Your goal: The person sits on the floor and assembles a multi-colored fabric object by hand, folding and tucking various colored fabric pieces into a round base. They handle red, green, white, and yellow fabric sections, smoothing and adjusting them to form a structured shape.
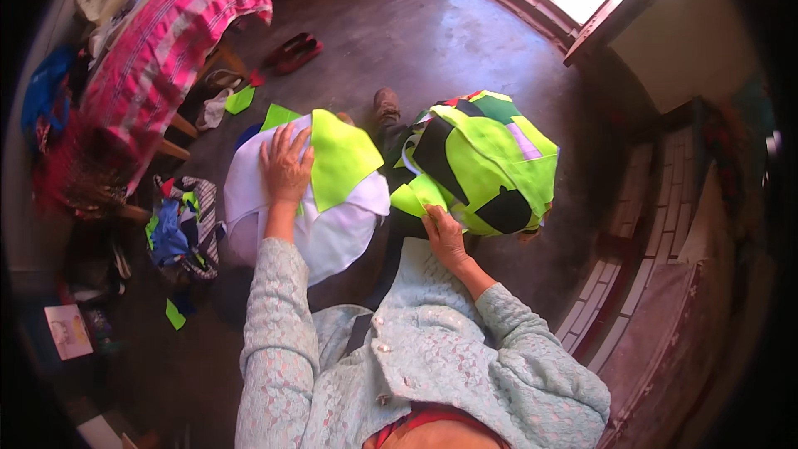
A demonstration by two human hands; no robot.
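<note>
- Her left hand (285, 168) lies flat, fingers spread, on a neon-yellow fabric piece (339, 158) atop a white cloth bundle (324, 229).
- Her right hand (443, 233) pinches the edge of a patchwork bundle of neon-yellow, black and green cloth pieces (486, 162), just right of the white one.
- Red shoes (293, 51) sit well apart on the floor.

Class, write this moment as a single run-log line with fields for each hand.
left hand: flat on green cloth piece over white cloth | right hand: pinching edge of patchwork bundle | floor: scraps
</note>
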